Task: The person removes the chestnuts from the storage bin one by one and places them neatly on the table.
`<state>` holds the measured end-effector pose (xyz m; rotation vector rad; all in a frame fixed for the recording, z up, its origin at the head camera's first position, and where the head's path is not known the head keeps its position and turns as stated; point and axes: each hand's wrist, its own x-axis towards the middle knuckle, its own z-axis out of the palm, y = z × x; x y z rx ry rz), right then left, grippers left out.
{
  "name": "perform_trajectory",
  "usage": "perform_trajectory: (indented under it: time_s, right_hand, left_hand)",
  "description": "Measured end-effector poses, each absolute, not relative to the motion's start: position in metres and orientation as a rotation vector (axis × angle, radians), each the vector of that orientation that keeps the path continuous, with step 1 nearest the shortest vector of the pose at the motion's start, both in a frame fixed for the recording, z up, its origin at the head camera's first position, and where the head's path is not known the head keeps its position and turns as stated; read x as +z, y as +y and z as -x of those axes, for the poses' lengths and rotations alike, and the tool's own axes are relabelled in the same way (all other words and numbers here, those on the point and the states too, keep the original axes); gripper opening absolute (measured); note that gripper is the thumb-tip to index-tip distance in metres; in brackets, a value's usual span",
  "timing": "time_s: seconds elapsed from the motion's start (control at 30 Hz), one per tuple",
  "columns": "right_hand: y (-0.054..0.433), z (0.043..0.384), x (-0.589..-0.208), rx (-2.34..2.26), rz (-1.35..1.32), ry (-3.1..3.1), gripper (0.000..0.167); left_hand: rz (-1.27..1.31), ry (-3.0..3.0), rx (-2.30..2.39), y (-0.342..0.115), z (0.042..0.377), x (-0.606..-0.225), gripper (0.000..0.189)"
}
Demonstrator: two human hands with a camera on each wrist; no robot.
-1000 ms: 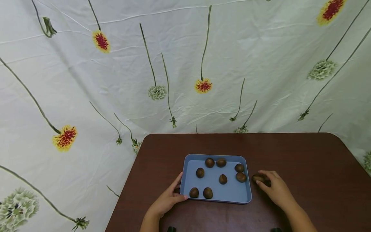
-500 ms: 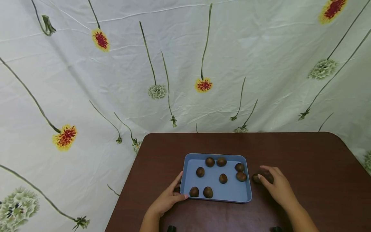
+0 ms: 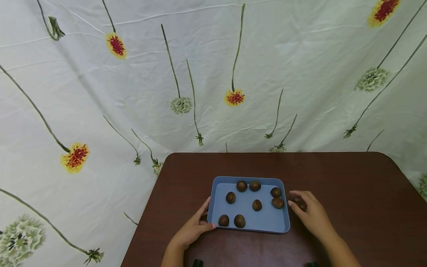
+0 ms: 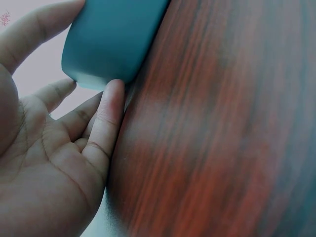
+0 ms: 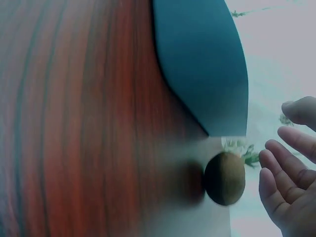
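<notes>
A blue tray (image 3: 263, 218) stands on the table with several brown, egg-shaped fruits in it, among them one fruit (image 3: 239, 221) by the near rim. My left hand (image 3: 191, 230) holds the tray's near left corner, thumb at the near rim and fingers along the left side. Just right of the tray, my right hand (image 3: 315, 217) is beside another brown fruit (image 3: 302, 205), partly hidden by its fingers in the head view. In the right wrist view this fruit (image 5: 225, 178) lies near the tray's corner, apart from the loosely spread fingers (image 5: 269, 190).
The dark brown wooden table (image 3: 360, 193) has rounded far corners. Behind it hangs a white cloth (image 3: 150, 74) printed with flowers. Two small dark objects, one of them a dark green piece (image 3: 197, 263), show at the bottom of the head view.
My right hand first drew back from the fruit and its fingers spread, then it shifted left toward the tray. My left hand and the tray have stayed put.
</notes>
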<state>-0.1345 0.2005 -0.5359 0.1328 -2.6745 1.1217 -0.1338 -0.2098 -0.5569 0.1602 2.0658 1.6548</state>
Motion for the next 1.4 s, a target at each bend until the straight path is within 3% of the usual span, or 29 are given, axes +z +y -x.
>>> perform_trajectory:
  time_s: [0.47,0.87,1.4]
  right_hand:
    - [0.175,0.140,-0.537,0.955,-0.283,-2.773,0.032]
    - [0.160,0.147,-0.543,0.658,-0.307,-2.880,0.037]
    - [0.155,0.144,-0.544,0.611,-0.308,-2.944,0.038]
  left_hand:
    - [-0.161,2.047,1.667,-0.211,0.134,-0.557,0.092]
    - [-0.158,2.063,1.660,-0.210,0.134,-0.558,0.092]
    - [-0.150,2.057,1.666,-0.210,0.135,-0.560,0.093]
